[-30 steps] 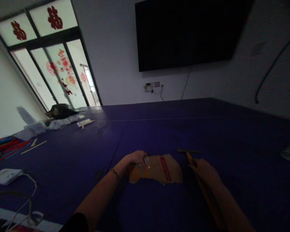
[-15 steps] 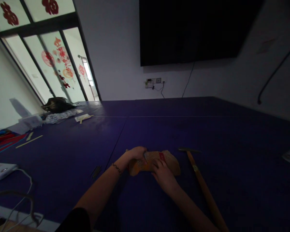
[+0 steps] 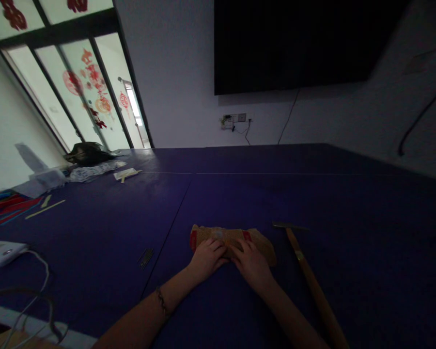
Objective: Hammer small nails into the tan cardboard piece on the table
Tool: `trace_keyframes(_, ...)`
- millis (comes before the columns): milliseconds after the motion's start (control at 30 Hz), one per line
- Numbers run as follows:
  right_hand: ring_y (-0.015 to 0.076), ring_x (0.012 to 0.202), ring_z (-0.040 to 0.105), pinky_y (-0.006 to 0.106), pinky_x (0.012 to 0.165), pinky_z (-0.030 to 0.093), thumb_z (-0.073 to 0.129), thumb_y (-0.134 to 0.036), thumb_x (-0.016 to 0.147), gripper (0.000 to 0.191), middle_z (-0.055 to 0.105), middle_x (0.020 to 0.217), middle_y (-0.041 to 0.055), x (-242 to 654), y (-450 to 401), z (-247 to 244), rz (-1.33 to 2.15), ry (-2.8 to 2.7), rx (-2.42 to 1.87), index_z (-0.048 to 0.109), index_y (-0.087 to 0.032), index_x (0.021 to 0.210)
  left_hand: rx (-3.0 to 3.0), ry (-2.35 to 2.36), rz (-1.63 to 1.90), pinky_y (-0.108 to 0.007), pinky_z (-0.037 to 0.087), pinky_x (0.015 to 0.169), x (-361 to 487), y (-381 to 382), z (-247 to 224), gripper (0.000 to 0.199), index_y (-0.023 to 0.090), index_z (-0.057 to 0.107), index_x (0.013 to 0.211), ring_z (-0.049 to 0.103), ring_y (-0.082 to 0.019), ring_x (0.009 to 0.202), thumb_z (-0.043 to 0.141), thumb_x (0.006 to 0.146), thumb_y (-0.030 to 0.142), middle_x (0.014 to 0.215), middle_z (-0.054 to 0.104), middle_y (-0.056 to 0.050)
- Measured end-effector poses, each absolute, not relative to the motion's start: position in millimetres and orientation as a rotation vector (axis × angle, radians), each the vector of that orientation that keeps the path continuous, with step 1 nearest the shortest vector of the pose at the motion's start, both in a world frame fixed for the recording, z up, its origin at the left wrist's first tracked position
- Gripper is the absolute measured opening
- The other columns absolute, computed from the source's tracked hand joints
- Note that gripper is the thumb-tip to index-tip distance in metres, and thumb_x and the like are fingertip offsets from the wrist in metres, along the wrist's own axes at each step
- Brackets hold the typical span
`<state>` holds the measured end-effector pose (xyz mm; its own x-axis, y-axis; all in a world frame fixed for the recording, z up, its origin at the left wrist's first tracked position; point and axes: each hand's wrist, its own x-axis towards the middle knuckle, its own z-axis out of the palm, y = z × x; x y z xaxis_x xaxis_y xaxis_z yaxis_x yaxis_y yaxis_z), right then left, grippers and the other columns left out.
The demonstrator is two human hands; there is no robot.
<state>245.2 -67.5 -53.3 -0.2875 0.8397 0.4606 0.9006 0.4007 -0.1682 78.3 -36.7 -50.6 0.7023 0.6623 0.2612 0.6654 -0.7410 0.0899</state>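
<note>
A brown, dotted bundle with red bands lies on the dark blue tabletop in front of me. It looks like rolled-up paper or a bag, but its exact kind is unclear. My left hand has its fingers curled over the bundle's near side, left of the middle. Close beside it, my right hand grips the same near edge with bent fingers. Their fingertips almost meet, and the thumbs are partly hidden. To the right rests a hammer with a wooden handle and thin metal head. Several thin nails lie to the left.
A white box-like device with a cable sits at the left edge. Red and blue strips lie farther back, near a dark bag and crumpled plastic. A television hangs on the wall beyond the table.
My left hand has come from the bundle's far upper side down to its near edge, beside my right hand. The bundle's left end, with a red band, now shows. The view has shifted slightly.
</note>
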Motion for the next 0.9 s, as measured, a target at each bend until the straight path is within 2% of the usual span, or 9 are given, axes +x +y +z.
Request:
trace_keyframes(133, 0.0293, 0.097, 0.053, 0.044, 0.078, 0.047, 0.057, -0.016, 0.074, 0.027, 0.061, 0.101, 0.0117, 249.0, -68.0, -56.2, -0.165, -2.155, -1.419, 0.062, -0.020, 0.099, -2.910, -1.154, -0.500, -0.032, 0.040, 0.084, 75.4, -36.6, -50.1, 0.024, 0.018, 0.053, 0.102, 0.050, -0.019, 0.095, 0.052, 0.081, 0.030, 0.103, 0.057, -0.005)
trace_keyframes(300, 0.0278, 0.097, 0.053, 0.045, 0.080, 0.047, 0.050, -0.023, 0.079, 0.029, 0.061, 0.101, 0.0119, 251.6, -66.2, -59.5, -0.168, -2.076, -1.341, 0.056, -0.018, 0.107, -2.940, -1.143, -0.516, -0.032, 0.040, 0.085, 76.1, -35.9, -51.7, 0.022, 0.018, 0.053, 0.102, 0.050, -0.018, 0.096, 0.050, 0.083, 0.027, 0.105, 0.057, -0.005)
trace_keyframes(433, 0.0265, 0.092, 0.056, 0.045, 0.080, 0.047, 0.043, -0.025, 0.084, 0.025, 0.063, 0.095, 0.0134, 251.9, -68.5, -57.1, -0.176, -2.010, -1.277, 0.056, -0.015, 0.102, -2.945, -1.141, -0.566, -0.033, 0.040, 0.087, 73.0, -39.4, -45.5, 0.030, 0.017, 0.051, 0.106, 0.049, -0.019, 0.100, 0.053, 0.081, 0.032, 0.106, 0.058, -0.006)
trace_keyframes(533, 0.0237, 0.086, 0.059, 0.042, 0.078, 0.049, 0.039, -0.023, 0.087, 0.023, 0.065, 0.087, 0.0110, 251.0, -73.4, -52.3, -0.160, -2.005, -1.209, 0.060, -0.016, 0.093, -2.891, -1.199, -0.653, -0.035, 0.039, 0.089, 60.7, -45.6, -31.4, 0.033, 0.018, 0.049, 0.111, 0.048, -0.020, 0.103, 0.051, 0.082, 0.033, 0.108, 0.058, -0.007)
trace_keyframes(633, 0.0213, 0.080, 0.061, 0.040, 0.076, 0.050, 0.038, -0.022, 0.088, 0.024, 0.067, 0.082, 0.0084, 247.0, -79.7, -48.0, -0.125, -2.022, -1.144, 0.061, -0.018, 0.086, -2.781, -1.465, -0.700, -0.034, 0.040, 0.088, 31.7, -54.4, -15.6, 0.021, 0.019, 0.056, 0.101, 0.051, -0.020, 0.099, 0.046, 0.084, 0.025, 0.105, 0.059, -0.007)
trace_keyframes(700, 0.0205, 0.078, 0.061, 0.039, 0.075, 0.050, 0.038, -0.021, 0.088, 0.024, 0.067, 0.080, 0.0079, 242.1, -84.1, -46.0, -0.096, -2.040, -1.106, 0.062, -0.018, 0.084, -2.677, -1.727, -0.715, -0.030, 0.040, 0.087, 3.2, -61.2, -9.0, 0.020, 0.018, 0.058, 0.096, 0.053, -0.018, 0.097, 0.043, 0.083, 0.021, 0.104, 0.059, -0.006)
trace_keyframes(800, 0.0192, 0.078, 0.061, 0.036, 0.074, 0.051, 0.039, -0.019, 0.088, 0.023, 0.067, 0.079, 0.0064, 233.4, -90.1, -44.0, -0.043, -2.081, -1.053, 0.061, -0.018, 0.082, -2.285, -2.185, -0.625, -0.032, 0.037, 0.090, -42.8, -71.4, -8.1, 0.028, 0.016, 0.054, 0.103, 0.050, -0.021, 0.102, 0.045, 0.080, 0.027, 0.108, 0.056, -0.009)
trace_keyframes(900, 0.0180, 0.075, 0.061, 0.033, 0.071, 0.051, 0.040, -0.018, 0.087, 0.022, 0.067, 0.077, 0.0046, 226.2, -93.9, -42.7, 0.009, -2.121, -1.013, 0.061, -0.019, 0.081, -2.007, -2.498, -0.293, -0.034, 0.038, 0.086, -76.1, -78.9, -14.8, 0.044, 0.007, 0.049, 0.110, 0.050, -0.028, 0.102, 0.050, 0.076, 0.035, 0.110, 0.053, -0.016)
